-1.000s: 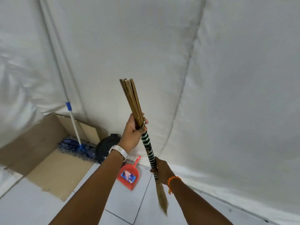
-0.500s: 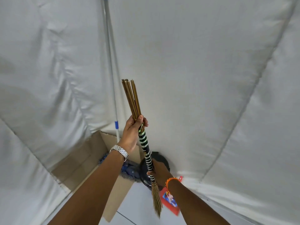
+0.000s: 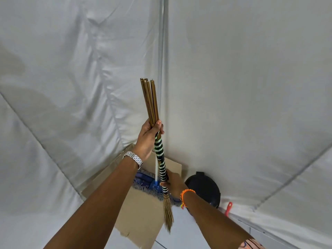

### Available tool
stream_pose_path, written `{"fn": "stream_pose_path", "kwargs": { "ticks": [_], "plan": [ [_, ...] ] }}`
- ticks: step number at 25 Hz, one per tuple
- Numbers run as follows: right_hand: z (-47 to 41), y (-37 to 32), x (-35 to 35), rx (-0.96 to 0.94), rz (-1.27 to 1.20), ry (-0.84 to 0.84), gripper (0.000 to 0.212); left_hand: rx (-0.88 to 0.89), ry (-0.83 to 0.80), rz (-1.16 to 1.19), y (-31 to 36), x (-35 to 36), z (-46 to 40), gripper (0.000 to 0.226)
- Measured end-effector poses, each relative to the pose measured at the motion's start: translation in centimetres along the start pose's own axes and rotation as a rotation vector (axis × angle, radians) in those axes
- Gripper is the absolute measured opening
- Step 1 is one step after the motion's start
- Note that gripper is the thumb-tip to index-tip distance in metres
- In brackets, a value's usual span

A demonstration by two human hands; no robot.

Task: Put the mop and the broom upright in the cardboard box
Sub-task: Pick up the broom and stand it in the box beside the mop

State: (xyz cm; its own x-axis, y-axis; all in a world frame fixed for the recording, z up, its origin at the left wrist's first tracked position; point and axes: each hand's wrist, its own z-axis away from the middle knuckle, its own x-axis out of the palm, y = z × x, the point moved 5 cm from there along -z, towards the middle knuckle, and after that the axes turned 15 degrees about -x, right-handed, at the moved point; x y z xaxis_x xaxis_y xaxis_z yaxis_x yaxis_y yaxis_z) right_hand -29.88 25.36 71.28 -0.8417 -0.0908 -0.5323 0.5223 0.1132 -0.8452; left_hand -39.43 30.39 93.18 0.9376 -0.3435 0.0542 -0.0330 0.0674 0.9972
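Note:
I hold a stick broom [image 3: 160, 157] nearly upright, its brown sticks at the top and its thin straw tuft hanging down. My left hand [image 3: 148, 139] grips it where the sticks meet the green-and-black wrapped shaft. My right hand [image 3: 173, 183] grips the lower end of the wrapping. Behind and below the broom lies the cardboard box [image 3: 140, 212], open toward me. The mop stands in it, its blue fringed head [image 3: 143, 180] on the box floor and its pale pole [image 3: 162, 56] rising straight up along the white sheet.
White sheeting [image 3: 242, 87] hangs all around the corner. A black round bin [image 3: 204, 187] stands right of the box, with a red dustpan handle [image 3: 228, 207] sticking out beyond it. Pale tiled floor [image 3: 181, 236] shows below.
The view has swung left, so the box and mop now sit in the centre behind the broom. Both hands keep the same hold on the broom, and the red dustpan is mostly hidden.

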Motion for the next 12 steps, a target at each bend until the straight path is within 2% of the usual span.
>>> {"fn": "stream_pose_path", "kwargs": {
  "ticks": [4, 8, 12],
  "plan": [
    [-7.7, -0.5, 3.5, 0.058, -0.019, 0.019, 0.03, -0.026, 0.022, -0.054, -0.7, -5.7, -5.5, 0.012],
    [-15.4, -2.2, 7.0, 0.055, -0.013, -0.022, 0.035, -0.06, -0.042, -0.089, -0.1, -11.8, -11.4, 0.01],
    [-22.4, -2.6, 9.5, 0.067, 0.009, -0.03, 0.034, -0.056, -0.108, -0.016, 0.8, -17.6, -16.3, 0.011]
  ]
}}
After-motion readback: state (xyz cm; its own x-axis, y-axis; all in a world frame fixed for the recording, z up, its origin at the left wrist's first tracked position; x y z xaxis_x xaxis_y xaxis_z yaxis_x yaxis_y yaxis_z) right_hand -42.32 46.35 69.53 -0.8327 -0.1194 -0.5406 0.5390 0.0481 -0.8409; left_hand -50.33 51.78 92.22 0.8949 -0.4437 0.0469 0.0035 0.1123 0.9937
